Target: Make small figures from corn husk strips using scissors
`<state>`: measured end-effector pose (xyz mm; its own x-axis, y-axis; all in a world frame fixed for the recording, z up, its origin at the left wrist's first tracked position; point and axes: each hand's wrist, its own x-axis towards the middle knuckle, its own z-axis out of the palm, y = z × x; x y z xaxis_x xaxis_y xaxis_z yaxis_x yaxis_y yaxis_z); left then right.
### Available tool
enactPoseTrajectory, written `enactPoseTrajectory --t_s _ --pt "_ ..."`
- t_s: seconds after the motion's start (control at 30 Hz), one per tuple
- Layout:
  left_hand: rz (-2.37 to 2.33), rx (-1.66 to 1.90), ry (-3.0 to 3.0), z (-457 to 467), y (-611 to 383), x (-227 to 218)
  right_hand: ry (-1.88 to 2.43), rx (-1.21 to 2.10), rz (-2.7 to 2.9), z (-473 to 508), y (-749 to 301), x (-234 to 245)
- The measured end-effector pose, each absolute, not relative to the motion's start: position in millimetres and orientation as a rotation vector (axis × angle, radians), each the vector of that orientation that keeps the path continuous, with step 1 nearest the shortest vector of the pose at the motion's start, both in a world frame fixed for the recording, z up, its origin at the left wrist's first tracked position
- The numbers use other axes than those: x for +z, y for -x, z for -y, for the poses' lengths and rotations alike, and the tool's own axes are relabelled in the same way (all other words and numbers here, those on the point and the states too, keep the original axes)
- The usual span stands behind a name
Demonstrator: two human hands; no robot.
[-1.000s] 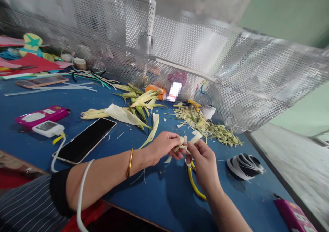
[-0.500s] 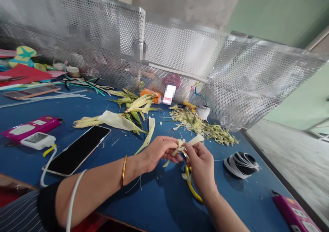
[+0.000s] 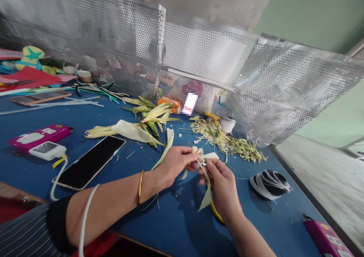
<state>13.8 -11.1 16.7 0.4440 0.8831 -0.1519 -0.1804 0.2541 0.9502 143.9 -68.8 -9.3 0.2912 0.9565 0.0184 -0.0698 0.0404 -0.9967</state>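
Over the blue table (image 3: 170,219), my left hand (image 3: 174,166) pinches a small knot of pale corn husk strips (image 3: 205,201) between thumb and fingers. My right hand (image 3: 224,183) is closed at the right side of the same strips, its thumb and index finger on a short piece. One long strip hangs down between the hands. Below my right hand shows part of a yellow loop (image 3: 217,213), perhaps a scissor handle; whether the hand holds it I cannot tell. Another husk strip (image 3: 168,143) lies just beyond my left hand.
Corn husks (image 3: 153,116) and a heap of shredded husk (image 3: 222,133) lie ahead. A black phone (image 3: 91,162) and a white device (image 3: 47,150) with a cable are at left. On the right stands a thread spool (image 3: 269,185). A perforated metal screen (image 3: 199,52) borders the back.
The long husk strip now hangs down between my hands, its end lower than before. My fingers have shifted slightly around the knot. The whole view has moved a little.
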Motion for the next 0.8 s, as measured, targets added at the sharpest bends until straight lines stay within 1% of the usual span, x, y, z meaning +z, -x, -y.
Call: enactPoseTrajectory --t_s 0.07,0.13,0.23,0.3,0.37,0.43,0.5,0.63,0.8 --pt "-0.819 0.868 -1.073 7.0 -12.2 16.0 1.208 1.002 1.061 72.5 -145.8 -8.3" --pt "-0.811 0.892 -1.102 3.2 -10.9 13.8 1.192 0.901 1.288 76.3 -149.4 -7.2" --pt "-0.821 0.900 -1.201 0.7 -10.1 10.7 1.196 0.588 1.722 79.4 -157.9 -4.7" --pt "-0.818 0.866 -1.250 1.6 -10.6 9.7 1.171 0.353 1.913 78.8 -163.7 -1.6" --pt "-0.790 0.814 -1.255 3.6 -11.4 9.1 1.147 0.161 1.949 76.2 -167.9 2.7" --pt "-0.739 0.757 -1.247 5.7 -12.0 8.6 1.163 0.040 1.869 72.0 -170.1 7.3" --pt "-0.701 0.691 -1.267 7.2 -11.9 8.6 1.217 0.050 1.781 67.1 -171.0 10.5" --pt "-0.674 0.599 -1.323 8.5 -10.6 11.5 1.427 0.246 1.681 60.5 -173.1 8.1" --pt "-0.642 0.565 -1.337 10.0 -10.7 15.9 1.529 0.292 1.666 61.9 -175.9 0.1"
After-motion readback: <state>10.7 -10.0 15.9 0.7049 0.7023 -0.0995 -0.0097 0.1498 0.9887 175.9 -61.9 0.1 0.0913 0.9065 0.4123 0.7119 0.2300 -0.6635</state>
